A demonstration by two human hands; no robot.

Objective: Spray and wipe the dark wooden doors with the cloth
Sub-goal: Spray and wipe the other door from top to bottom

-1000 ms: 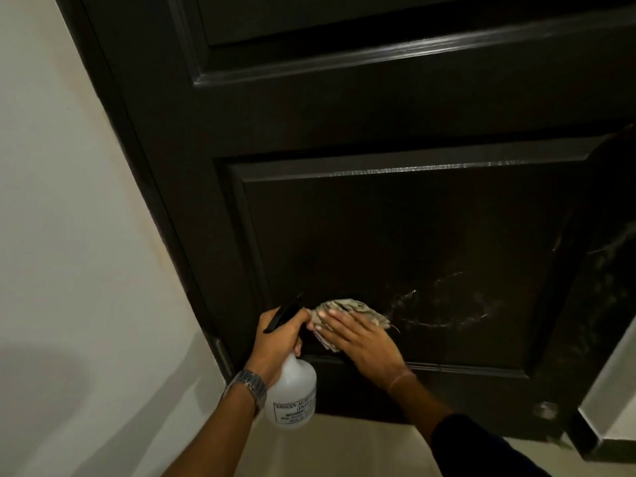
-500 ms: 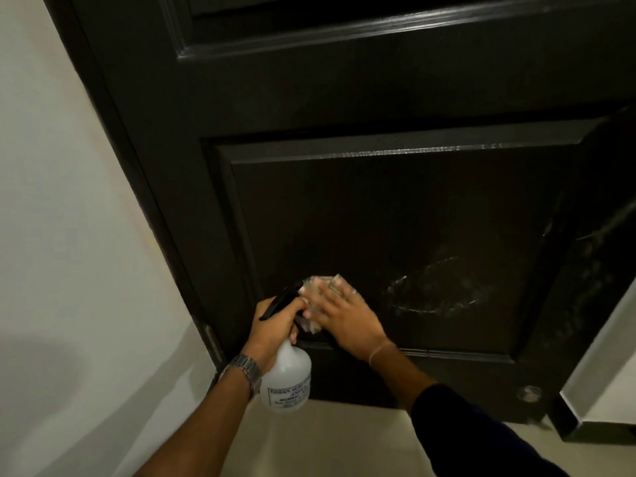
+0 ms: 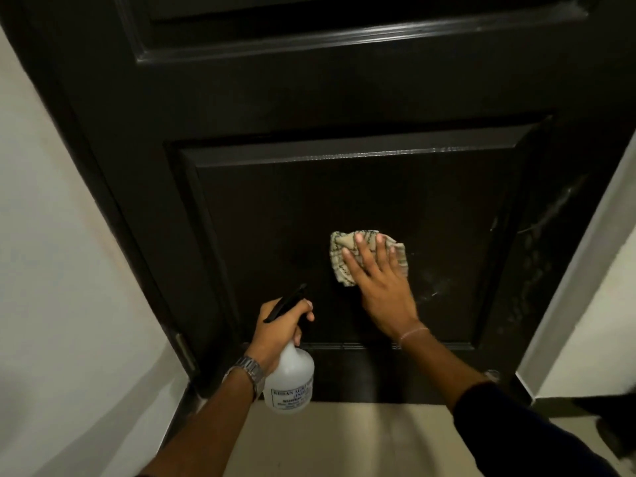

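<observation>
Wiping: right hand (image 3: 382, 287), fingers spread flat, presses cloth (image 3: 347, 266) on door (image 3: 309, 98) lower panel.
Left: left hand (image 3: 278, 333) grips spray bottle (image 3: 290, 380); streaks remain at right.

Dim, soft focus, wide-angle edge distortion

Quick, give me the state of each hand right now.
Left hand: grips the neck and trigger of the spray bottle.
Right hand: open, fingers straight, pressing the cloth flat against the door.

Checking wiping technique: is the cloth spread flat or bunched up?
Bunched: the cloth shows crumpled folds under the right hand.
</observation>
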